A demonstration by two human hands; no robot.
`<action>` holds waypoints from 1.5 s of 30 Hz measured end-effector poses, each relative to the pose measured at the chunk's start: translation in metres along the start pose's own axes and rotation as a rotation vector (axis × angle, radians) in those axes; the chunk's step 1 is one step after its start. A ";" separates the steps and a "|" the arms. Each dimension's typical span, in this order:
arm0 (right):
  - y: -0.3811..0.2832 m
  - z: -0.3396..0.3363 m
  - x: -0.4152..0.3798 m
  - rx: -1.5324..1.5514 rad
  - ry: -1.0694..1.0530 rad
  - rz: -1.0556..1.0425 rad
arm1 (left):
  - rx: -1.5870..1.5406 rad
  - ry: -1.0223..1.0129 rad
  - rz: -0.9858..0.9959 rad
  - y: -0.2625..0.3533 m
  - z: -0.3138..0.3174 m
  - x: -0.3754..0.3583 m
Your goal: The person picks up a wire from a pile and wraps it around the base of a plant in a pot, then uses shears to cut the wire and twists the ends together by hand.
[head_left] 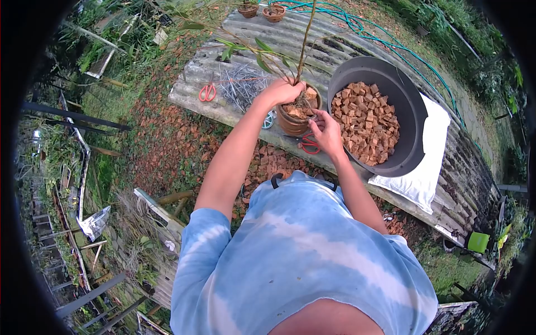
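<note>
Your left hand [283, 91] grips the thin, brittle stem [305, 44]; your right hand [326, 129] pinches the rim of the heavy, breakable clay pot [297, 118]. Support the pot's wall.

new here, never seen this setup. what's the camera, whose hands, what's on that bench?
One view only: a camera on a person's head, looking down over their blue tie-dye shirt. No machine, just bare hands. The left hand holds a plant stem at the rim of a clay pot; the right hand touches the pot's other side. They sit on a corrugated sheet, with a dark tub of brown chunks, two red scissors and a green hose.
</note>
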State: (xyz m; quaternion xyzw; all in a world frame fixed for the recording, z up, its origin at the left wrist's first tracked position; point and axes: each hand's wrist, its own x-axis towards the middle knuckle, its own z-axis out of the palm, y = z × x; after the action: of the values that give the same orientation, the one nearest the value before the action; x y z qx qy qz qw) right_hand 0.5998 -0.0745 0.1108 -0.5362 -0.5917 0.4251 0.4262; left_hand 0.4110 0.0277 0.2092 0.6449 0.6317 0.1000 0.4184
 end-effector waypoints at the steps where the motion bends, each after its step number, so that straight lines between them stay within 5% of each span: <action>1: -0.008 0.000 -0.001 -0.011 0.007 0.033 | 0.013 0.011 0.010 -0.001 0.001 0.002; 39: -0.064 -0.027 0.005 -0.220 0.229 -0.208 | 0.019 -0.006 -0.021 0.002 -0.003 0.002; 45: -0.061 -0.024 0.007 -0.189 0.244 -0.215 | -0.014 0.030 0.103 -0.015 0.002 0.012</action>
State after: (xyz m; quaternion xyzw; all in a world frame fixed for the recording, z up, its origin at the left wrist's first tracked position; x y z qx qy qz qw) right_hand 0.6057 -0.0703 0.1767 -0.5552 -0.6269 0.2514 0.4853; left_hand 0.4035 0.0356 0.1925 0.6720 0.6034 0.1354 0.4075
